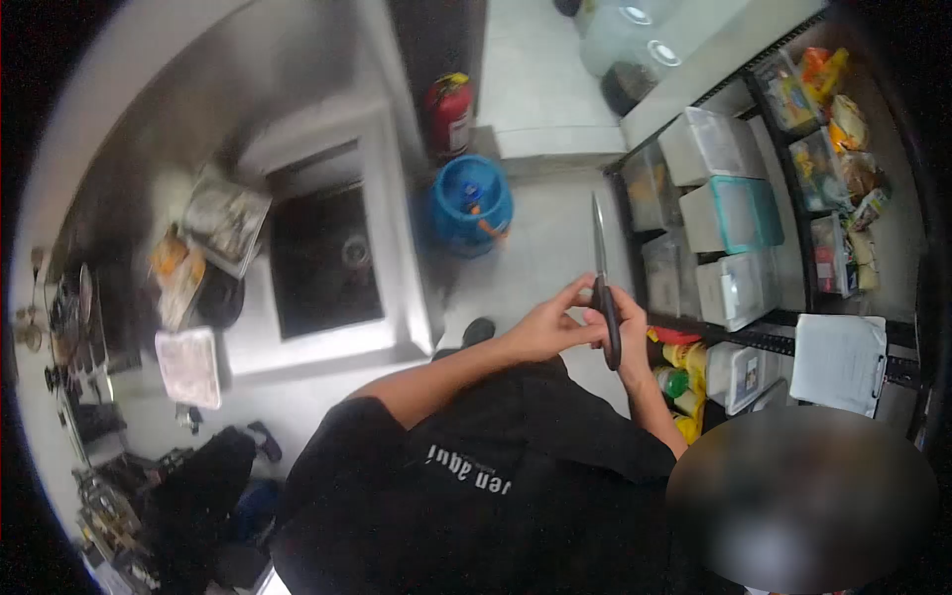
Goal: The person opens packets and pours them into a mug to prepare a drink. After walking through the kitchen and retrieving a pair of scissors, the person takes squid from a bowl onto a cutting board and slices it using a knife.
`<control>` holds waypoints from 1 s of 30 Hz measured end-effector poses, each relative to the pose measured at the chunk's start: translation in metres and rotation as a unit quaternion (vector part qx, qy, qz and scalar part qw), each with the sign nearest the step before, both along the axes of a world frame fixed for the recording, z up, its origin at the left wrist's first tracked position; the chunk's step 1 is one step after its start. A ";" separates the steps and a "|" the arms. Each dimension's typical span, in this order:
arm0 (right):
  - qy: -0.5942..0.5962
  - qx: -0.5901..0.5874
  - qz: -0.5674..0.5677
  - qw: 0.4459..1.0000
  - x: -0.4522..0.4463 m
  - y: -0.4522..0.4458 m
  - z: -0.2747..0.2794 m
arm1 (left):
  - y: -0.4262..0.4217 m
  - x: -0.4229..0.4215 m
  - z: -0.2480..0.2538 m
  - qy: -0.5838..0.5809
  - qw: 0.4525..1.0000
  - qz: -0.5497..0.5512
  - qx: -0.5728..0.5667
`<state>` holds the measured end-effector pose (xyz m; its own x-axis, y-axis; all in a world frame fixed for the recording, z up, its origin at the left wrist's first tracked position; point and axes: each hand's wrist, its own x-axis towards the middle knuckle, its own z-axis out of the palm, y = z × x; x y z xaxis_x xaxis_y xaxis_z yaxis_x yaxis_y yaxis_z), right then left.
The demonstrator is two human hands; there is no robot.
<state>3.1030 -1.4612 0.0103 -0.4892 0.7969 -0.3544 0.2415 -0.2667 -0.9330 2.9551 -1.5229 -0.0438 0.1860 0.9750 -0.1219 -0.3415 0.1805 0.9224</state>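
A knife (599, 238) points away from me, its narrow blade up and its dark handle between my hands. My right hand (631, 337) is closed around the handle from the right side. From the left, my left hand (550, 329) reaches the same handle, with its fingertips pinched on it near the blade's base. Both hands are in front of my black shirt (555, 426), above the floor.
A metal counter with a sink (332, 248) stands at left, bearing food bags and a tray (188, 367). Ahead are a blue gas cylinder (471, 208) and a fire extinguisher (451, 114). Shelves of bins (734, 213) line the right. Dark clothing and a shoe show lower left.
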 end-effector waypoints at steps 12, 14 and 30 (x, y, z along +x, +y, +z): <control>0.289 -0.283 0.146 0.903 0.067 0.356 -0.039 | 0.305 0.016 0.005 0.066 0.964 0.239 -0.093; 0.264 -0.309 0.151 0.901 0.051 0.410 -0.023 | 0.344 0.011 0.022 0.103 0.963 0.238 -0.074; 0.210 -0.106 0.249 0.940 -0.195 0.869 0.110 | 0.787 -0.255 0.147 0.112 0.922 0.369 0.006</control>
